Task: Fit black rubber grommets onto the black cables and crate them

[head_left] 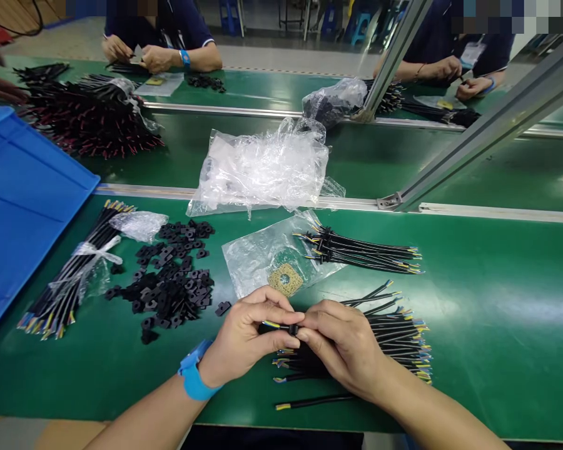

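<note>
My left hand [241, 340], a blue band round its wrist, pinches a small black plastic piece [293, 329] between thumb and fingers. Out of that piece, toward the left, sticks a short black cable end [271, 324] with coloured wires. My right hand [351, 344] is closed on the same cable, its fingertips against the black piece; most of the cable is hidden behind it. Beneath my hands lies a spread of black cables [398, 337] with stripped coloured ends. Cables fitted with black pieces [366, 247] rest beyond, partly on a clear plastic bag [248, 250].
A heap of black plastic pieces [173, 287] lies left of my hands, beside a tied cable bundle [72, 275]. A blue bin [23, 206] stands at far left. Crumpled plastic bags [267, 165] lie across the metal rail. Co-workers sit opposite; a metal post [478, 131] slants at right.
</note>
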### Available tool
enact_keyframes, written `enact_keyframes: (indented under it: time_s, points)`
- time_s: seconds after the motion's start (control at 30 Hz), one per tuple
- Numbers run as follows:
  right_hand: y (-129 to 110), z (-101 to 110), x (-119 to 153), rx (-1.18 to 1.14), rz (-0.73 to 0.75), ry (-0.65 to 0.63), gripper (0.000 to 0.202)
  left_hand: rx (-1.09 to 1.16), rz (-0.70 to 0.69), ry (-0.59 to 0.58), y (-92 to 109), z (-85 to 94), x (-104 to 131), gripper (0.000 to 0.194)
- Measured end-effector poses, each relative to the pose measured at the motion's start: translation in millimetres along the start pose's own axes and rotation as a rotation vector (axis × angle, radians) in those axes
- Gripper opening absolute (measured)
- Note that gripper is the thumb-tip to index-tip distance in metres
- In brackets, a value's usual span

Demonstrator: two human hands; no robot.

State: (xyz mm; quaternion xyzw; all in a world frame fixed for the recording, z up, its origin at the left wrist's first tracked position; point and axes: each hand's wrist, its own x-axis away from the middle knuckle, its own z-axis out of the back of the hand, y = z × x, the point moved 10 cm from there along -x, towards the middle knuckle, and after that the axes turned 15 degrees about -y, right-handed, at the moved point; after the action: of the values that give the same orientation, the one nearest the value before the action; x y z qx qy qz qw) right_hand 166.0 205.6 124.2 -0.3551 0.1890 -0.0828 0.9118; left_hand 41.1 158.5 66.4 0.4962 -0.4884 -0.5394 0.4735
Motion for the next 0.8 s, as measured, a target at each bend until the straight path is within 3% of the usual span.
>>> enact_keyframes:
  time_s: [0.13,0.2,0.27,0.3,0.37,0.4,0.47,0.57,0.67,0.73,0.8]
  points:
    - [-7,3,-1,0.064,0.043,-0.006,0.025,-0.022,0.016,0.000,3,0.0,0,0.023]
    - [-9,11,2,0.159,0.076,0.020,0.020,-0.074,0.024,0.012,14,8.6,5,0.036]
    - [-5,27,7,0.309,0.090,0.084,0.014,-0.183,0.036,0.122,31,33.0,19,0.050]
    - [0,36,10,0.402,0.085,0.121,0.013,-0.258,0.035,0.242,43,52.2,31,0.048]
    - [18,53,15,0.555,0.041,0.192,0.016,-0.489,0.087,0.490,64,88.3,61,0.026]
    - [30,61,16,0.610,0.003,0.221,0.019,-0.596,0.124,0.539,70,98.9,72,0.018]
    - [53,70,17,0.700,-0.061,0.256,0.019,-0.753,0.202,0.505,68,108.2,80,0.015]
    - [76,76,12,0.769,-0.147,0.240,0.023,-0.931,0.287,0.363,46,103.2,78,0.025]
    - [69,76,9,0.724,-0.183,0.187,0.021,-1.026,0.343,0.251,19,89.4,70,0.032]
    - [49,61,7,0.554,-0.123,0.025,0.015,-1.027,0.360,0.183,4,79.7,65,0.031]
    - [23,19,8,0.309,-0.031,-0.328,0.017,-1.015,0.371,0.147,-3,74.1,64,0.031]
